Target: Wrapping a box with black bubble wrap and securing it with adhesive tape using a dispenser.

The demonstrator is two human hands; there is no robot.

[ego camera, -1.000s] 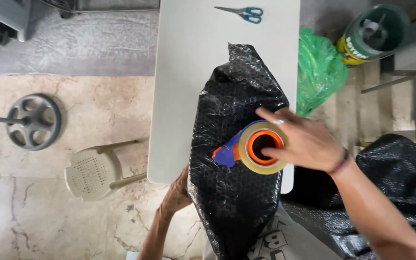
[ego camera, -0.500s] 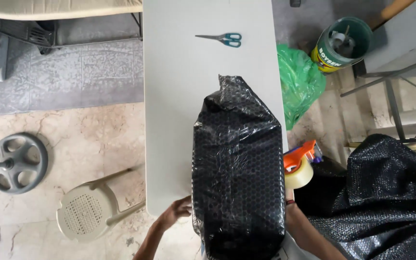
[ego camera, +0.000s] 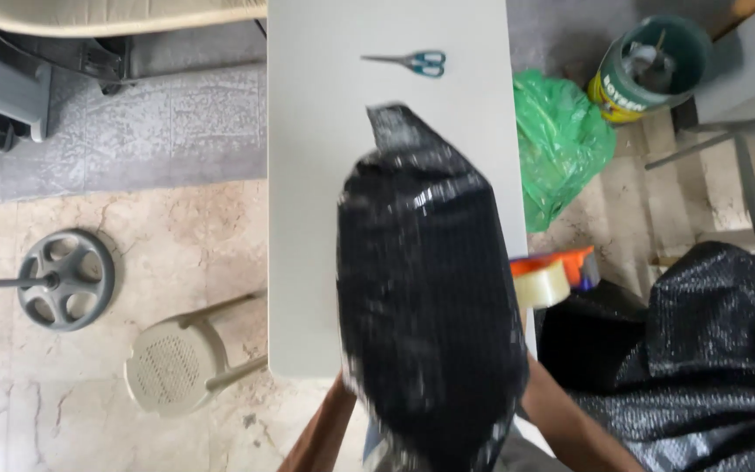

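Gripping from below the frame edge, both forearms rise to either side of a large black bubble-wrapped parcel (ego camera: 430,297), which is blurred and appears lifted or tipped off the near end of the white table (ego camera: 316,218). The left hand (ego camera: 342,393) sits at the parcel's lower left edge and the right hand (ego camera: 526,385) at its lower right; the fingers are hidden behind the wrap, so I cannot tell whether they are closed on it or only pressed flat against its sides. Holding at two opposite sides would suit a bulky, soft-skinned load that one hand could not steady. The parcel's far end tapers to a loose flap pointing toward the scissors (ego camera: 408,61), which lie well apart at the far end of the table. A tape dispenser (ego camera: 552,275) with orange body and pale roll sits just beside the parcel's right edge, close to the table's right side. More black bubble wrap (ego camera: 709,350) is heaped lower right. On the floor: green plastic bag (ego camera: 561,140), paint can (ego camera: 648,70), plastic stool (ego camera: 172,363), wheeled base (ego camera: 67,280).
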